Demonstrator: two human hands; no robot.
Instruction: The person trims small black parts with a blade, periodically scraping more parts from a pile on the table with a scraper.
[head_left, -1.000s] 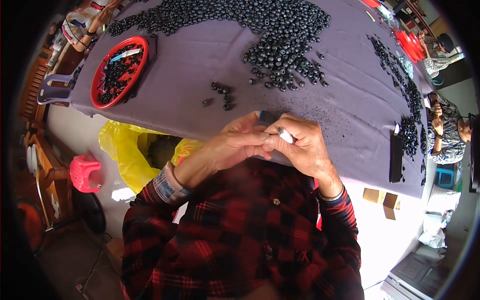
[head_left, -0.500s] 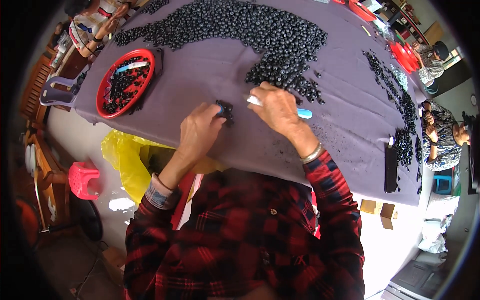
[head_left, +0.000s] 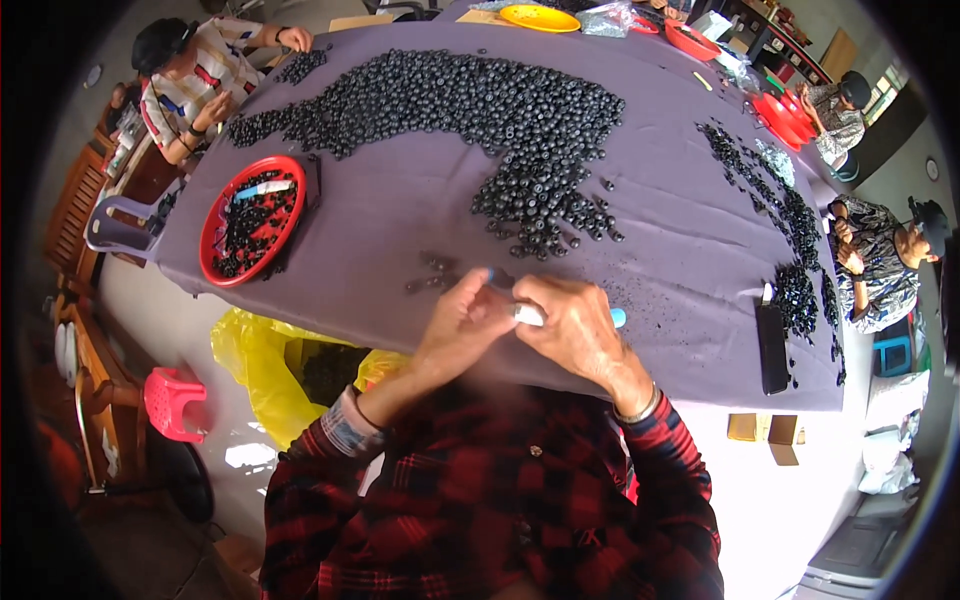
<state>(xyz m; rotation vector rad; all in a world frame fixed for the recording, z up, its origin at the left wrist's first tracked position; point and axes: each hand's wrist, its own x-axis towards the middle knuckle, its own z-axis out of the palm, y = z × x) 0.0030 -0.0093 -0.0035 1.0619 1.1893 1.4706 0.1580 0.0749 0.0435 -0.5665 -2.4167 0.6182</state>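
Observation:
My left hand point(head_left: 465, 325) is closed in a pinch, with blue wrapping at a fingertip. A small black part point(head_left: 503, 283), blurred, shows between its fingers and my right hand. Close against it, my right hand point(head_left: 575, 325) grips a slim trimming tool point(head_left: 619, 317) with a light-blue handle end and a white front; its working tip is hard to make out. Just beyond my left hand, a few black pieces point(head_left: 437, 268) lie on the purple-grey cloth. Ahead spreads a big pile of round black ring-like parts point(head_left: 545, 185).
At left a red basin point(head_left: 207, 240) holds black scraps and a blue-and-white tool. A yellow bag point(head_left: 240, 345) hangs below the table edge. At right lie a black box point(head_left: 771, 348) and more black pieces point(head_left: 795, 300). Other people sit around the table.
My hands have come together and nearer my body; before, they were apart over the cloth. The view has tilted up, showing more of the table's far side.

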